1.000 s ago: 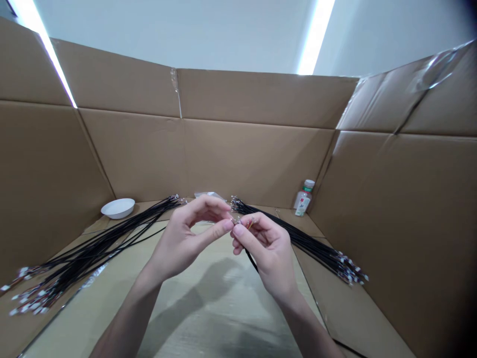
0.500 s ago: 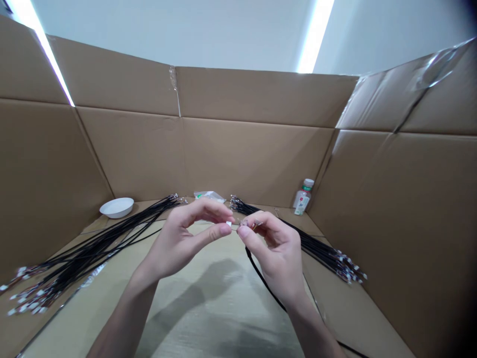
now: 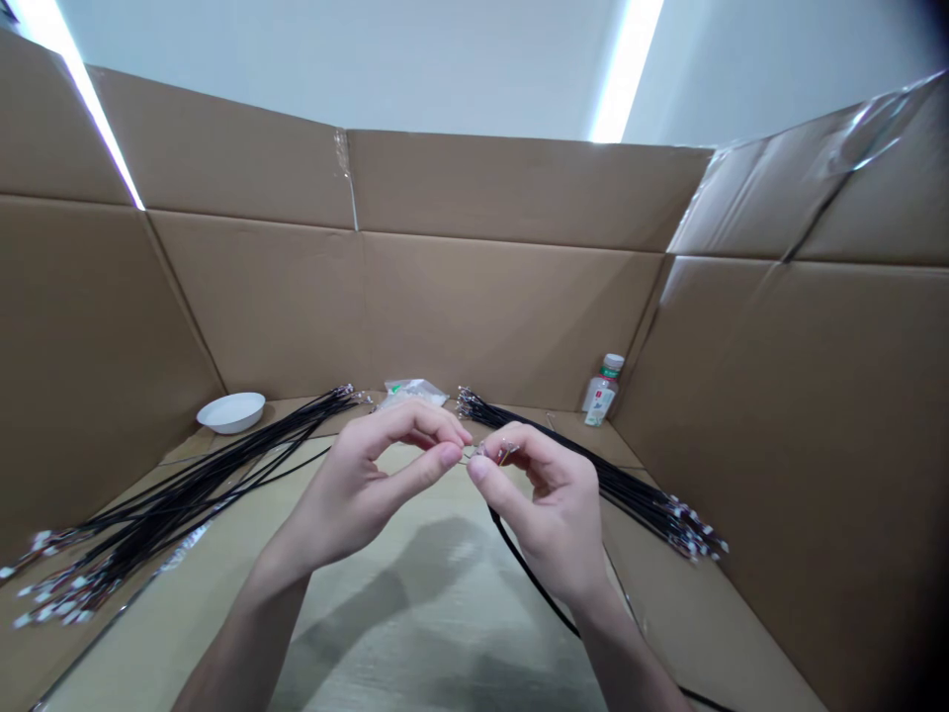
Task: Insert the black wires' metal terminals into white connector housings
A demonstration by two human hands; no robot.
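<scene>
My left hand (image 3: 371, 480) and my right hand (image 3: 545, 499) meet fingertip to fingertip above the middle of the table. The right hand pinches the end of a black cable (image 3: 523, 564), whose thin coloured wire tips show between thumb and forefinger; the cable hangs down past my right wrist. The left hand's thumb and forefinger are pinched on something tiny at those wire tips, too small to name. A bundle of black cables (image 3: 163, 499) lies to the left, and a second bundle (image 3: 615, 485) lies to the right.
Tall cardboard walls (image 3: 504, 297) enclose the table on three sides. A white bowl (image 3: 231, 411) sits at the back left, a clear plastic bag (image 3: 413, 391) at the back middle, a small bottle (image 3: 602, 392) in the back right corner.
The hands drew slightly apart half a second ago, showing a small white piece at the left fingertips, then closed together again. The right hand has shifted a little to the right.
</scene>
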